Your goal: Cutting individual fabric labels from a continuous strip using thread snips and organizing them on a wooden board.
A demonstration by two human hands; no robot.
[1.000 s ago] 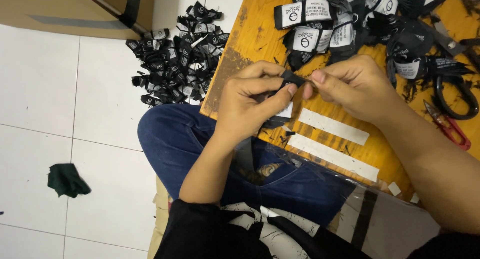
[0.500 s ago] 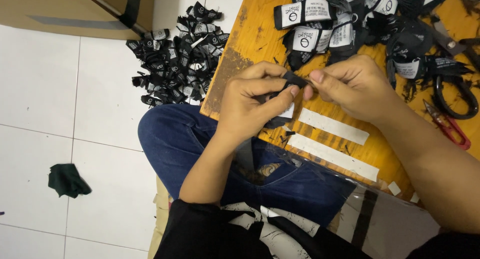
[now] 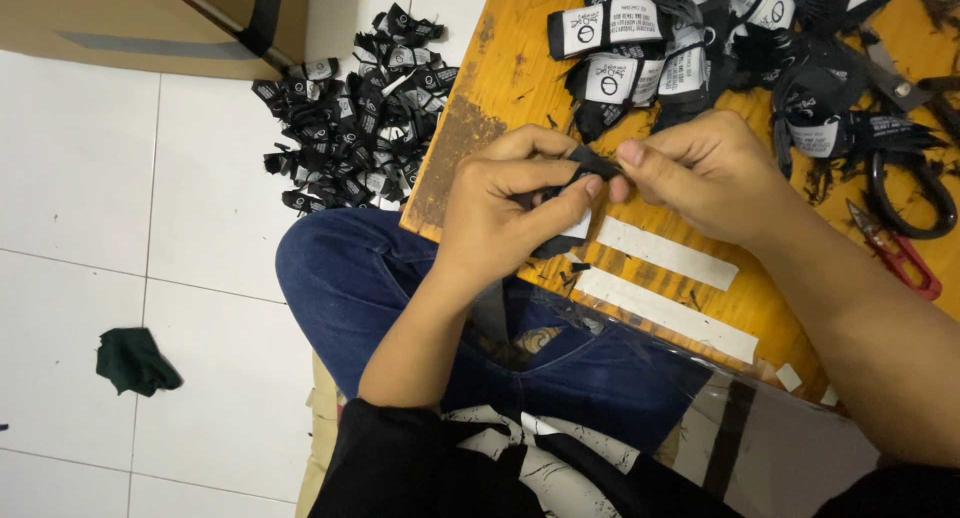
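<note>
- Two bare hands meet over the near edge of a worn orange wooden board (image 3: 500, 68); between them is a small strip of black fabric ribbon (image 3: 592, 164).
- The left hand (image 3: 500, 213) is curled, back towards the camera, thumb and forefinger pressed together on the lower part of the black strip, whose tail (image 3: 555, 245) hangs out below the fingers.
- The right hand (image 3: 705, 173) comes in from the right, knuckles up, wrist bent slightly down, its thumb and forefinger pinched on the upper end of the same strip; the fingertips of both hands nearly touch.
- The left forearm rises from the bottom of the view across a blue denim-clad leg (image 3: 350, 278); the right forearm runs off to the lower right corner.
- Just beside the hands, towards the person, two long white paper strips (image 3: 665, 253) lie flat and parallel on the board.
- Beyond the hands, at the far side of the board, sits a heap of black-and-white woven labels (image 3: 640, 48).
- At the right edge lie black-handled scissors (image 3: 915, 193) and small red-handled snips (image 3: 900, 253).
- On the white tiled floor (image 3: 80, 178) left of the board is a loose pile of black folded labels (image 3: 345, 113), with a brown cardboard box (image 3: 120, 23) behind it.
- Well apart, lower left, lies a crumpled dark green scrap of cloth (image 3: 135, 361).
</note>
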